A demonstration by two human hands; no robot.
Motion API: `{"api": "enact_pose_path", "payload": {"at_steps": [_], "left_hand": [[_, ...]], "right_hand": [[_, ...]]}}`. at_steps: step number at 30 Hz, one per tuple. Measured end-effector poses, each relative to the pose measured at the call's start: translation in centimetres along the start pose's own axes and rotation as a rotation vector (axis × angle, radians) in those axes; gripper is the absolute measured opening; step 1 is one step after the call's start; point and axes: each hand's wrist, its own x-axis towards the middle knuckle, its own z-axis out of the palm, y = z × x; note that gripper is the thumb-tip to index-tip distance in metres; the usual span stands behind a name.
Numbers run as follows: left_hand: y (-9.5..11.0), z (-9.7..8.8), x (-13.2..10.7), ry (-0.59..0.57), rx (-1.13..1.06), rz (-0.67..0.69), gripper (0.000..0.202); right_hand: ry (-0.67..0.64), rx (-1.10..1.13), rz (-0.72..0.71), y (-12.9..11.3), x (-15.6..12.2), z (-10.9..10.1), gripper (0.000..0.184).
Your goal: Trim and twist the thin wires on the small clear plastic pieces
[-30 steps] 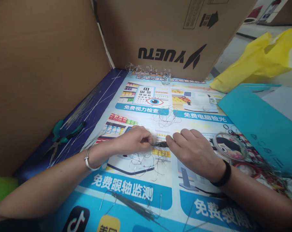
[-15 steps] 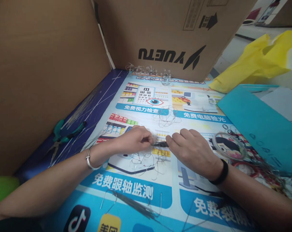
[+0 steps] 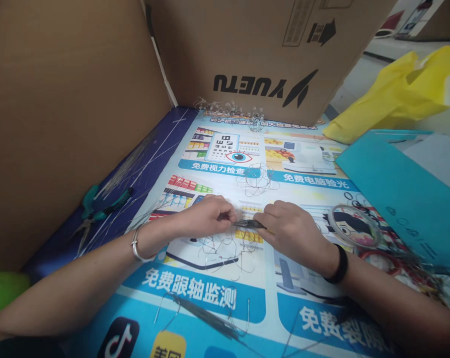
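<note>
Pliers (image 3: pixel 249 223) with dark pointed jaws are gripped in my right hand (image 3: pixel 290 231), their tips aimed left. My left hand (image 3: pixel 209 215) is closed in a pinch right at those tips; what sits between its fingers is too small to make out, perhaps thin wire. Below both hands lies a tangle of bent thin wire (image 3: pixel 225 248) on the printed sheet. Another loose wire bundle (image 3: pixel 258 180) rests just beyond them. Closer to me is a bunch of straight dark wires (image 3: pixel 206 315).
Teal-handled pliers (image 3: pixel 108 206) lie at left beside straight wires (image 3: pixel 126 166). Cardboard walls (image 3: pixel 247 44) stand at the back and left. On the right are a clear tape-like ring (image 3: pixel 353 226), a teal folder (image 3: pixel 400 184) and a yellow bag (image 3: pixel 392 94). Small wire pieces (image 3: pixel 230 107) sit along the back.
My right hand has turned slightly, and the pliers have rotated with it, showing more of their jaws. My left hand stays in nearly the same place.
</note>
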Motion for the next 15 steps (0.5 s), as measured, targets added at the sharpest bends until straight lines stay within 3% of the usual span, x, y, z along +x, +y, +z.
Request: {"api": "enact_pose_path", "payload": {"at_steps": [6, 15], "left_hand": [[-0.71, 0.39, -0.1, 0.002, -0.136, -0.1, 0.012], [-0.32, 0.22, -0.25, -0.001, -0.271, -0.225, 0.015]], "right_hand": [[-0.156, 0.191, 0.133, -0.1, 0.11, -0.26, 0.021], [-0.178, 0.332, 0.214, 0.06, 0.23, -0.44, 0.019]]}}
